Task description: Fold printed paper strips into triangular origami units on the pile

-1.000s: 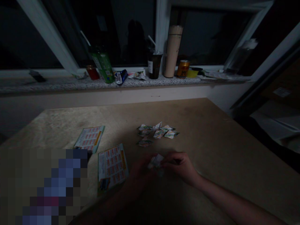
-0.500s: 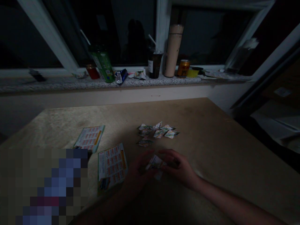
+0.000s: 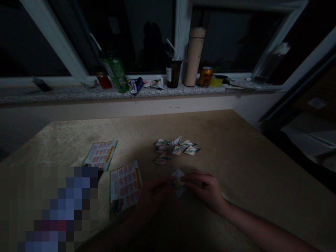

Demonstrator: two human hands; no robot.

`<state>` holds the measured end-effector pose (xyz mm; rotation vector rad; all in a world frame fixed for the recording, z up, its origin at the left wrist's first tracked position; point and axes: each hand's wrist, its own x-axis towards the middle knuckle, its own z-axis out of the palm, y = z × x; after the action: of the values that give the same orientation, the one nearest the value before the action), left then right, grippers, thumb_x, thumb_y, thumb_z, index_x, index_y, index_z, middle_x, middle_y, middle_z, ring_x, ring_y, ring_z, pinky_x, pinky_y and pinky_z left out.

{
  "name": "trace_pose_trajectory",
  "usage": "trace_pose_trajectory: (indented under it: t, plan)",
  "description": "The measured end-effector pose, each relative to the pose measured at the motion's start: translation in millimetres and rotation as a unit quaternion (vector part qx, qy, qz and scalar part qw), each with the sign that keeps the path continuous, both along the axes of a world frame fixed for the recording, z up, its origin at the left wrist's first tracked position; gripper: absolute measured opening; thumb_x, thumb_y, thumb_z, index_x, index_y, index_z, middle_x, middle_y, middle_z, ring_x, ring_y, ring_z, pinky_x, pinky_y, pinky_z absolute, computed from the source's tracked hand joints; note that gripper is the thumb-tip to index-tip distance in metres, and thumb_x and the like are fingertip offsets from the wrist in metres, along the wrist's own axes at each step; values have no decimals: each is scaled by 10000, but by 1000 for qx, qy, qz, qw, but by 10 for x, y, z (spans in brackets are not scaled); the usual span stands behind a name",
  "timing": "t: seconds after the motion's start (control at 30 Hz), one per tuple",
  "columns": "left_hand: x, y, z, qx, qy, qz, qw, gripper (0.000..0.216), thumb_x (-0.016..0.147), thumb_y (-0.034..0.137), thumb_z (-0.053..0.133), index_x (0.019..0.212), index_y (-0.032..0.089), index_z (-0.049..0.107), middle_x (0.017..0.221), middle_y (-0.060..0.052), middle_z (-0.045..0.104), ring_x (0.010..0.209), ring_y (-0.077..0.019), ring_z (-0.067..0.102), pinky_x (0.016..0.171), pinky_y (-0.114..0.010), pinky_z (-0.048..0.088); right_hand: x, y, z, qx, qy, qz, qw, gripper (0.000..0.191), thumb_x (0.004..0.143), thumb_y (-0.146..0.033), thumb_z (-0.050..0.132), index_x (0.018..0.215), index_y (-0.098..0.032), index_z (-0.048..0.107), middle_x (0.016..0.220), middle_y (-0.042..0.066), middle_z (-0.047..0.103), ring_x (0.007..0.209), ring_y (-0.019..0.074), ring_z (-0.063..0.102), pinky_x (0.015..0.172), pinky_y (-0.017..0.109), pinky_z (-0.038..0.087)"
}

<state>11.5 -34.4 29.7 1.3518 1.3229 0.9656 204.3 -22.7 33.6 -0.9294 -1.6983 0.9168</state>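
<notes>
Between my two hands is a small folded paper piece (image 3: 178, 175), white with printed colours, its corners pointing up and down. My left hand (image 3: 156, 192) is in dark shadow, its fingertips closed on the paper's left side. On the right side, my right hand (image 3: 206, 185) pinches the same piece between thumb and fingers. Just beyond them, several similar folded paper pieces (image 3: 179, 149) lie in a loose group on the table (image 3: 223, 140). Left of my hands lies a printed sheet (image 3: 126, 185) with rows of red and white boxes.
Another printed sheet (image 3: 102, 154) lies farther left, next to a blurred-out patch. Along the granite windowsill (image 3: 147, 92) stand a green bottle (image 3: 117, 73), a dark cup with a straw (image 3: 173, 73), a tall beige flask (image 3: 194, 57) and an orange can (image 3: 205, 77).
My fingers have drawn together on the folded paper from both sides, and it has turned so that a corner points away from me. The grouped pieces and sheets have not moved.
</notes>
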Motion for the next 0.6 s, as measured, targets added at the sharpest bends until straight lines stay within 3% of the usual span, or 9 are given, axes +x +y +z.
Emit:
trace_pose_trajectory:
  t: [0.17, 0.37, 0.5, 0.6]
  plan:
    - [-24, -35, 77, 52, 46, -10, 998, 198, 660, 283, 666, 843, 280, 740, 903, -10, 725, 848, -250, 656, 813, -364, 495, 8, 12, 1, -25, -1, 13, 1000, 125, 782, -283, 638, 835, -204, 718, 775, 59, 710, 705, 177, 658, 622, 261, 520]
    - [-37, -38, 43, 67, 77, 6, 995, 152, 706, 315, 613, 774, 298, 747, 918, 11, 720, 848, -250, 657, 824, -366, 490, -22, -8, 4, -31, -6, 18, 999, 159, 801, -323, 606, 820, -206, 712, 764, 55, 709, 697, 177, 658, 621, 272, 530]
    - [-36, -31, 19, 52, 95, 24, 994, 162, 719, 316, 595, 765, 280, 746, 884, 12, 727, 810, -246, 663, 791, -351, 494, -39, -32, -45, -68, -11, -21, 997, 251, 774, -337, 629, 991, -211, 649, 887, 59, 700, 784, 189, 659, 683, 289, 539]
    - [-24, -31, 26, 38, 97, 41, 994, 170, 712, 329, 599, 753, 247, 741, 822, -6, 734, 771, -251, 663, 748, -344, 501, -50, -47, -70, -89, 4, -7, 996, 279, 771, -335, 633, 1014, -203, 602, 885, 50, 690, 757, 170, 660, 675, 269, 541]
